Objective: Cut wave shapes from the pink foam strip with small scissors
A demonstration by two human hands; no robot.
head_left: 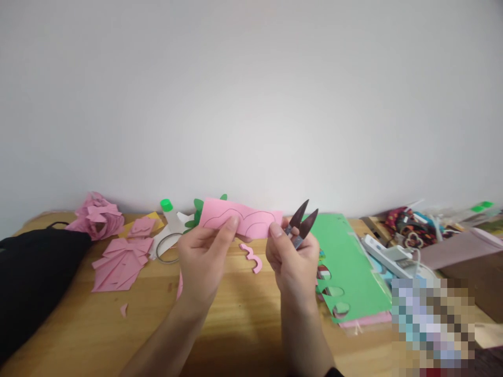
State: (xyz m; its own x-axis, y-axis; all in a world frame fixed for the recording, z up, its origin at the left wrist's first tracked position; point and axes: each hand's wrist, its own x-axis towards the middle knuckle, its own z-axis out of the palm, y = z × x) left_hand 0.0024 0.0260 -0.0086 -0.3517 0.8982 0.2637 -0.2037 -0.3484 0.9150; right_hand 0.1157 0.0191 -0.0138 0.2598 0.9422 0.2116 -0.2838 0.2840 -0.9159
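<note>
Both of my hands hold up a strip of pink paper (255,219) with curved, cloud-like outlines drawn on it. My left hand (208,251) pinches its left part between thumb and fingers. At the right end, the thumb of my right hand (291,256) presses on the paper. The same hand also keeps a pair of scissors (302,222), dark blades pointing up and away; their handles are hidden in the palm. Below the strip, a curvy pink paper cutout (251,257) lies on the wooden table (236,324).
Pink paper pieces (120,262) and a crumpled pink bundle (96,214) lie left, near a glue stick (167,209) and metal ring (159,251). A black bag (39,283) covers the left edge. Green paper (346,267) and a power strip (389,256) lie right.
</note>
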